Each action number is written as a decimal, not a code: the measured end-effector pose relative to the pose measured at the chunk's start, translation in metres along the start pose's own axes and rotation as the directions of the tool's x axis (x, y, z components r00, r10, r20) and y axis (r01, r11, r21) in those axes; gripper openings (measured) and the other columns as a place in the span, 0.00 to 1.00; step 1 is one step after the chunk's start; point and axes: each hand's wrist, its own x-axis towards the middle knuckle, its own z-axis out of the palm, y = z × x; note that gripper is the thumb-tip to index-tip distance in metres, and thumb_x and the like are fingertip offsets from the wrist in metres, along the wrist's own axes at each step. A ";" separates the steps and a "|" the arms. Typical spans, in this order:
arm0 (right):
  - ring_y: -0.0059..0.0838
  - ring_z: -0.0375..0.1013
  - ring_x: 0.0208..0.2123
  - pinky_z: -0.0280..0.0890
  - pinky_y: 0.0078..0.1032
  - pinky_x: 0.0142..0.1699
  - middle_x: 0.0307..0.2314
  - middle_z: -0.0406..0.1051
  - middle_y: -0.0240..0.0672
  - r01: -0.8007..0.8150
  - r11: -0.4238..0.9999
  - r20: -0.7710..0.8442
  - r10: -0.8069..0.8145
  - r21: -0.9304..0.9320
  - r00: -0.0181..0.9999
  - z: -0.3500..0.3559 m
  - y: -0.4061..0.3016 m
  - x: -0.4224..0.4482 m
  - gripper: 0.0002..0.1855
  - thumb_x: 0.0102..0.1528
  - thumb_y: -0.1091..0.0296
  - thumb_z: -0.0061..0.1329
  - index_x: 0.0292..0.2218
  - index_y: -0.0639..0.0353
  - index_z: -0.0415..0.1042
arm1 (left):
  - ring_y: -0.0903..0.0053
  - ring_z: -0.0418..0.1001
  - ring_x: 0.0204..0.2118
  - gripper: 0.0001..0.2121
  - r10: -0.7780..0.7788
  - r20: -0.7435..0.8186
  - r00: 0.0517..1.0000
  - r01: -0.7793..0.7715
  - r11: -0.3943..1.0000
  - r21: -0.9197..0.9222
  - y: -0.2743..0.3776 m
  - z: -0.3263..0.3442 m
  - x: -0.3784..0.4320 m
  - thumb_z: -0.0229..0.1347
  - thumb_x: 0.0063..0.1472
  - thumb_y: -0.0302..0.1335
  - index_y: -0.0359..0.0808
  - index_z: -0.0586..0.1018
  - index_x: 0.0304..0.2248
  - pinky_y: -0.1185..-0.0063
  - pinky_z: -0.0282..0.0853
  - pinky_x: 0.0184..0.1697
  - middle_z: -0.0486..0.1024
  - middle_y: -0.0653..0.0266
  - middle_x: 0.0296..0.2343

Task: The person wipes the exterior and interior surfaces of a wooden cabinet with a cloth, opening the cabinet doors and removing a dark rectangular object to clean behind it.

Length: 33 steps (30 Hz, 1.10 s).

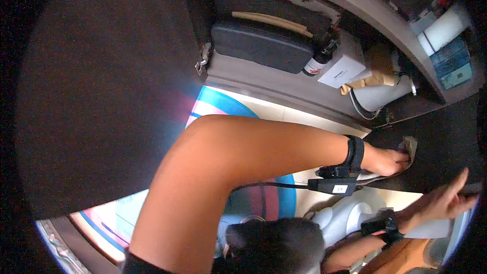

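Observation:
My left arm crosses the middle, a black strap and small device on its wrist. My left hand (pixel 384 161) grips a grey cloth (pixel 410 146) against a dark cabinet door panel (pixel 437 137). At lower right is my right hand (pixel 451 199), fingers apart with nothing seen in them, near the panel's lower edge; its wrist also bears a black strap. Above my left arm, a cabinet shelf (pixel 247 64) holds a black case (pixel 262 45), a dark bottle (pixel 317 62) with a white label, a white box (pixel 342 66), brown paper (pixel 373 76) and a white cylindrical object (pixel 380 93).
Another dark door panel (pixel 106 83) fills the left. A round coloured mat (pixel 285 198) lies on the floor. Upper right, a white roll (pixel 447 24) and a blue package (pixel 452 62) stand on a ledge. A white rounded object (pixel 354 209) and a dark blurred shape (pixel 281 239) are below.

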 end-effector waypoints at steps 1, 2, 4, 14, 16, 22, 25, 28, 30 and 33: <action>0.28 0.62 0.33 0.57 0.24 0.42 0.32 0.63 0.43 -0.048 0.998 0.071 0.044 0.045 0.996 -0.010 0.013 0.000 0.22 0.52 0.74 0.35 0.50 0.66 0.56 | 0.62 0.67 0.37 0.16 -0.005 0.009 1.000 0.005 1.000 -0.006 -0.021 0.003 0.001 0.38 0.57 0.29 0.30 0.65 0.43 0.71 0.61 0.42 0.68 0.46 0.38; 0.25 0.60 0.29 0.56 0.22 0.38 0.29 0.62 0.39 -0.100 0.976 0.171 0.067 0.192 0.983 -0.026 0.033 0.008 0.23 0.52 0.73 0.34 0.50 0.66 0.55 | 0.62 0.66 0.39 0.16 -0.019 0.005 1.000 0.019 0.998 -0.060 -0.030 0.007 0.000 0.38 0.58 0.29 0.30 0.64 0.44 0.71 0.60 0.43 0.67 0.47 0.39; 0.19 0.56 0.20 0.53 0.19 0.30 0.21 0.60 0.31 -0.431 0.720 0.522 0.112 0.544 0.846 -0.073 0.081 0.037 0.25 0.51 0.71 0.32 0.51 0.65 0.53 | 0.61 0.62 0.44 0.16 -0.069 -0.037 0.997 0.061 0.981 -0.186 -0.037 0.011 -0.008 0.38 0.59 0.31 0.30 0.64 0.44 0.72 0.56 0.47 0.63 0.48 0.43; 0.19 0.57 0.25 0.56 0.17 0.31 0.26 0.61 0.30 0.048 0.996 -0.030 -0.050 -0.080 0.998 -0.038 0.008 0.001 0.17 0.54 0.71 0.37 0.47 0.62 0.62 | 0.59 0.52 0.53 0.18 0.004 -0.312 0.950 -0.117 0.931 -0.345 -0.102 0.063 0.069 0.37 0.60 0.33 0.34 0.61 0.47 0.71 0.43 0.56 0.55 0.50 0.50; 0.25 0.64 0.34 0.62 0.21 0.38 0.37 0.65 0.39 0.205 0.862 0.049 -0.206 -0.463 0.977 -0.039 0.009 -0.002 0.19 0.54 0.72 0.38 0.48 0.62 0.59 | 0.59 0.50 0.53 0.18 0.013 -0.389 0.921 -0.164 0.920 -0.357 -0.081 0.066 0.087 0.39 0.59 0.32 0.34 0.62 0.47 0.69 0.41 0.57 0.53 0.50 0.50; 0.34 0.60 0.44 0.57 0.27 0.50 0.49 0.55 0.44 0.259 0.902 -0.049 -0.293 -0.346 0.955 -0.012 -0.019 0.000 0.32 0.49 0.77 0.44 0.54 0.61 0.46 | 0.52 0.54 0.47 0.08 0.701 -0.450 0.553 -0.756 0.649 0.083 0.092 0.033 0.088 0.47 0.49 0.25 0.33 0.67 0.31 0.63 0.50 0.49 0.59 0.47 0.42; 0.37 0.58 0.47 0.53 0.31 0.52 0.51 0.50 0.46 0.188 0.974 -0.033 -0.194 -0.124 0.981 -0.007 -0.024 -0.011 0.33 0.52 0.76 0.40 0.56 0.60 0.39 | 0.55 0.55 0.48 0.17 0.739 -0.556 0.381 -0.788 0.574 0.222 0.122 0.037 0.084 0.48 0.48 0.25 0.33 0.68 0.41 0.63 0.50 0.50 0.60 0.48 0.42; 0.37 0.55 0.49 0.50 0.31 0.54 0.52 0.49 0.45 0.155 0.968 -0.117 -0.180 -0.199 0.977 0.009 -0.037 -0.013 0.33 0.51 0.75 0.41 0.55 0.62 0.41 | 0.58 0.58 0.45 0.20 0.775 -0.497 0.391 -0.865 0.493 0.088 0.097 0.029 0.090 0.48 0.50 0.25 0.32 0.65 0.45 0.67 0.55 0.47 0.61 0.51 0.43; 0.35 0.53 0.50 0.46 0.29 0.55 0.52 0.49 0.41 0.178 0.958 -0.132 -0.211 -0.223 0.968 0.025 -0.040 -0.013 0.33 0.50 0.76 0.42 0.55 0.62 0.43 | 0.58 0.60 0.42 0.20 0.743 -0.485 0.461 -0.823 0.562 0.078 0.057 0.017 0.093 0.47 0.50 0.23 0.32 0.64 0.45 0.68 0.56 0.44 0.61 0.51 0.41; 0.34 0.48 0.53 0.39 0.30 0.58 0.54 0.44 0.41 0.231 0.919 -0.110 -0.278 -0.318 0.954 0.026 -0.034 -0.013 0.33 0.51 0.72 0.41 0.55 0.61 0.42 | 0.62 0.51 0.54 0.20 0.493 -0.448 0.746 -0.531 0.846 0.045 -0.035 0.015 0.088 0.43 0.56 0.24 0.35 0.60 0.50 0.72 0.47 0.54 0.54 0.53 0.51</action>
